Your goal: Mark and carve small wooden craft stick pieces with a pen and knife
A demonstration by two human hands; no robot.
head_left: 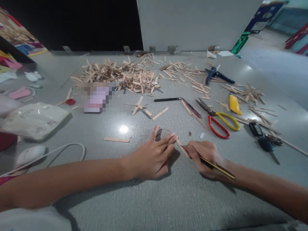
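My left hand rests on the grey table with its fingertips pinning the far end of a wooden craft stick. Its index finger points away from the others. In my right hand is a yellow-and-black pencil, gripped for writing, its tip hidden by the fingers at the stick's near end. Another craft stick lies left of my left hand. Beyond the hands are a loose stick and a few crossed sticks.
A large heap of craft sticks spreads along the back. To the right lie red-and-yellow-handled scissors, a yellow piece, a blue clamp-like tool and keys. A black pen sits mid-table; a white mouse stands left.
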